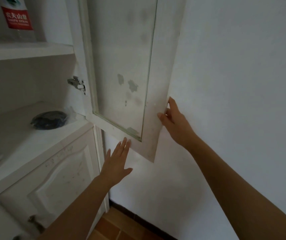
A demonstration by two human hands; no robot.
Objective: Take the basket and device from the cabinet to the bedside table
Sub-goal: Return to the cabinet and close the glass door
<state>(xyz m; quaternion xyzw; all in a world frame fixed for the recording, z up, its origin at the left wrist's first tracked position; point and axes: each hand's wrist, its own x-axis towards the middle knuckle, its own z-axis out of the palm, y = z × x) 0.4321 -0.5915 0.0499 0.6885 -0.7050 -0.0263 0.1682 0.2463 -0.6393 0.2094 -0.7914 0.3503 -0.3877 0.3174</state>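
Glazed cabinet door [121, 70] held open at its free edge

The door's outer edge is pinched by the right hand [173, 118], while the left hand [117, 163] is spread flat and empty below the door's bottom rail. A dark round object [49, 120], possibly the device, is seen on the cabinet shelf [17, 135]

Clear plastic water bottle [18, 18] on upper white cabinet shelf [27, 51]: red label, white Chinese characters 农夫山泉; smaller white Latin line beneath, blurred, second word likely "SPRING", first word unreadable; no other legible text, number or sign anywhere
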